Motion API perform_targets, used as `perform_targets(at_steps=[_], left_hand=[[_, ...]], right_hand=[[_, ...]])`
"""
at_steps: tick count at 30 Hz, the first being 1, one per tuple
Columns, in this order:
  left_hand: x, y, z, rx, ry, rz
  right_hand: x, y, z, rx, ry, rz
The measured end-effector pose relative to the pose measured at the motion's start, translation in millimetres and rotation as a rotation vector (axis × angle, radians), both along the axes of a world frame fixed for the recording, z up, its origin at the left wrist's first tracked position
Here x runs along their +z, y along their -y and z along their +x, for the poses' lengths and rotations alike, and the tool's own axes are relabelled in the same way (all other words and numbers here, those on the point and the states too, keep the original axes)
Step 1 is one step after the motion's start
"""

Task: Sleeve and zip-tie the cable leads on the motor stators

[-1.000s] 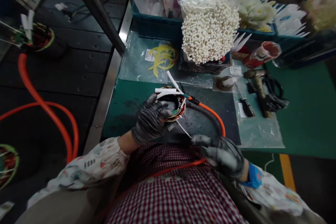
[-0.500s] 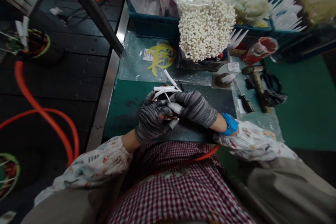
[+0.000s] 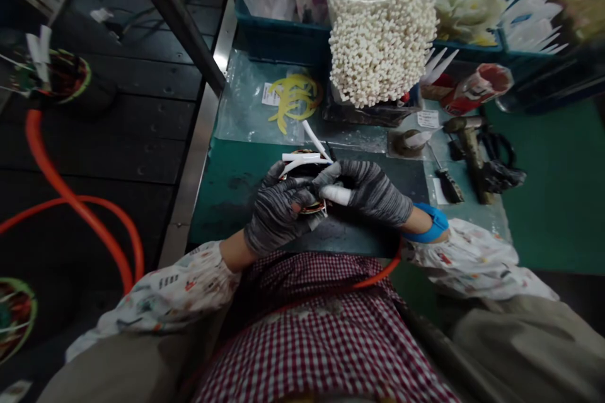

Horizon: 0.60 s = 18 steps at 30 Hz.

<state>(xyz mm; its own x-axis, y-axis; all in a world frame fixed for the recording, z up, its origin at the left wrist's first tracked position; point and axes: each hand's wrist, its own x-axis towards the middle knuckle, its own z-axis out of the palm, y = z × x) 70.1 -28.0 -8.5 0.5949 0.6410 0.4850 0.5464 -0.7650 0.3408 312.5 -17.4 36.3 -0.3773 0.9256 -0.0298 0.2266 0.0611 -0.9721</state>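
Note:
A motor stator point(image 3: 309, 208), a ring of copper-coloured windings, sits between both hands just above the bench, mostly covered by fingers. White sleeves point(image 3: 302, 157) run along its far side, and one longer sleeve point(image 3: 316, 139) points up and away. My left hand point(image 3: 278, 204), in a grey knit glove, is closed around the stator's left side. My right hand point(image 3: 368, 192), gloved alike with white tape on the thumb, has its fingertips pressed together at the stator's right edge, by the sleeve ends. What those fingertips pinch is hidden.
Beyond the hands stand a bag of white beaded sticks point(image 3: 378, 44) and a blue bin point(image 3: 288, 44). Yellow ties point(image 3: 295, 101) lie on plastic. At right are a screwdriver point(image 3: 449, 182), a hammer-shaped tool point(image 3: 472, 151) and a red can point(image 3: 477, 88). A metal post point(image 3: 174, 19) rises at left.
My right hand has shifted right, and its taped thumb has drawn away from the stator's middle. The left hand keeps its hold. The whole view has shifted slightly.

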Motion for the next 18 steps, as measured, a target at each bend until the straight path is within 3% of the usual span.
perform_targets(at_steps=[7,11,15,18], left_hand=[[-4.1,1,1,0.007,0.054,0.036],[-3.1,1,2,0.005,0.091,0.078],[0.0,1,3,0.028,0.042,0.057],[1.9,0,2,0.042,0.016,0.038]], right_hand=[[-20.7,21,8,0.183,0.003,0.213],[-29.1,35,18,0.092,0.093,0.242],[-25.9,32,7,0.274,0.141,0.401],[-23.4,12,-19,0.072,0.309,0.379]])
